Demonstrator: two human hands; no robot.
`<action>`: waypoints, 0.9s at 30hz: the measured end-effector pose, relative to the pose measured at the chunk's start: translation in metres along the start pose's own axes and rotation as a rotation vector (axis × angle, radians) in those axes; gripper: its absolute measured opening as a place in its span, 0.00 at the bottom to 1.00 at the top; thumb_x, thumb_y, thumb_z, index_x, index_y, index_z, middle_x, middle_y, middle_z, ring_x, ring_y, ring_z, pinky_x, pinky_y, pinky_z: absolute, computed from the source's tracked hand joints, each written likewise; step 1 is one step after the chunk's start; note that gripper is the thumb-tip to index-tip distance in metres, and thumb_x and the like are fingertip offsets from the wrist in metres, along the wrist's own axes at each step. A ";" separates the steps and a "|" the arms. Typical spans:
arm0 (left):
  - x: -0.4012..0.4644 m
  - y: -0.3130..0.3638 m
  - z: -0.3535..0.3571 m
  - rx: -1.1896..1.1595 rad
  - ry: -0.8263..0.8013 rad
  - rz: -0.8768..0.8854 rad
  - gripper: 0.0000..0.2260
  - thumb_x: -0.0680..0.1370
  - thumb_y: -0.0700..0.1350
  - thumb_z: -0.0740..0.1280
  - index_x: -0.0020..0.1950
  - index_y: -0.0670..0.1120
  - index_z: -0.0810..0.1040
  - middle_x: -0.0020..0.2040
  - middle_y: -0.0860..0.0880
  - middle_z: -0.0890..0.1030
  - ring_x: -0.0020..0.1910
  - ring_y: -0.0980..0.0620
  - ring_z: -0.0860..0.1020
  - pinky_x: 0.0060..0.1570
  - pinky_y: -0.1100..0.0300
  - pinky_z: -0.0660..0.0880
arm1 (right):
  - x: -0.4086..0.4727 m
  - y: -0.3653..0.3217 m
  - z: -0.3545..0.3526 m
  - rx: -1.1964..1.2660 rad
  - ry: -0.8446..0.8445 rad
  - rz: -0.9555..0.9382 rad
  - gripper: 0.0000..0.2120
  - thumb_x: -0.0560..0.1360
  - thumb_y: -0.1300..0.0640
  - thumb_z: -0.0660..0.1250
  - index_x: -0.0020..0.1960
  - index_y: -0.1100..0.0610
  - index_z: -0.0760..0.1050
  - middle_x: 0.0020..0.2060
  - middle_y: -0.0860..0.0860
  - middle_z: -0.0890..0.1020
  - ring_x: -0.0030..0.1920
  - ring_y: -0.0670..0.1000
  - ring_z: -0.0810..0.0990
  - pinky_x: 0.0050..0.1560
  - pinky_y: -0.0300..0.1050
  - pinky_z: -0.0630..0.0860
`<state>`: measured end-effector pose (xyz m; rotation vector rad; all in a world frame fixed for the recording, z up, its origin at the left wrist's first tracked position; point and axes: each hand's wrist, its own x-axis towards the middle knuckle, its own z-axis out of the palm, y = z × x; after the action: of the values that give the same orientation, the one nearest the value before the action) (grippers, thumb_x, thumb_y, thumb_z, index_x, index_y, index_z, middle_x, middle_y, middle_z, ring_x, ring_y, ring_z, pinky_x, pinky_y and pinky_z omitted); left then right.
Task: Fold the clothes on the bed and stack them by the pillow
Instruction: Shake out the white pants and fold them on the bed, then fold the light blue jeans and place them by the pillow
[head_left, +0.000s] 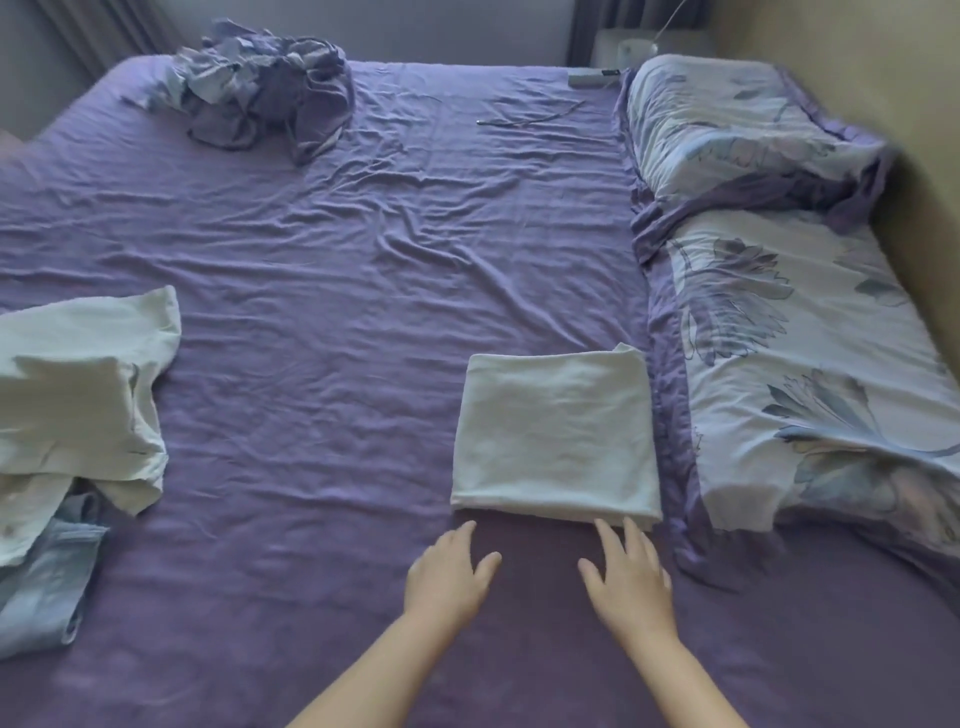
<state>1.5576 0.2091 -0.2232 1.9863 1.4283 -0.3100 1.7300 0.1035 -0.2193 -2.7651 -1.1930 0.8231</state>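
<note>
Soft white cloth, folded into a neat flat rectangle (556, 436), lies on the creased purple sheet of the bed (337, 260), just beyond the fingertips and right beside the floral pillow (810, 364), a plump pale cushion with blue-grey flower print and purple trim. Left hand (447, 571) lies palm down on the sheet, fingers (460, 535) straight and a little spread, tips just short of the fold's near edge, gripping nothing. Right hand (631, 579) is flat too, fingers (608, 535) extended and fanned, the longest tips touching or all but touching that near edge (too blurred to call), nothing held. Far off to the left of the fingers sits a rumpled white garment (83, 395), limp and bunched, with a pale blue piece (47, 587) crumpled under it. Well beyond the fingers, at the far left corner, a tangled heap of striped blue-grey fabric (265, 88). A second floral pillow (727, 124) lies beyond the first.
</note>
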 end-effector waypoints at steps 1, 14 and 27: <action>-0.014 0.001 -0.005 0.067 -0.005 0.027 0.26 0.79 0.58 0.56 0.75 0.50 0.59 0.72 0.51 0.67 0.70 0.50 0.66 0.67 0.55 0.64 | -0.013 -0.008 -0.002 -0.029 -0.012 -0.048 0.28 0.79 0.45 0.55 0.75 0.48 0.52 0.76 0.52 0.52 0.75 0.52 0.53 0.71 0.48 0.57; -0.157 -0.076 -0.093 0.199 -0.022 -0.082 0.20 0.78 0.58 0.58 0.66 0.51 0.71 0.65 0.48 0.75 0.65 0.46 0.72 0.63 0.54 0.68 | -0.145 -0.135 -0.026 -0.165 -0.166 -0.465 0.25 0.76 0.46 0.57 0.72 0.42 0.58 0.69 0.42 0.67 0.66 0.46 0.69 0.66 0.42 0.63; -0.216 -0.255 -0.185 0.033 0.040 -0.237 0.18 0.77 0.57 0.60 0.64 0.52 0.74 0.65 0.49 0.75 0.65 0.46 0.73 0.61 0.56 0.69 | -0.210 -0.298 0.008 -0.181 -0.237 -0.557 0.24 0.74 0.50 0.58 0.70 0.44 0.61 0.68 0.44 0.68 0.68 0.45 0.68 0.64 0.41 0.65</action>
<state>1.2112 0.2109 -0.0621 1.8600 1.6978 -0.4013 1.4061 0.1699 -0.0644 -2.2827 -2.0349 1.0243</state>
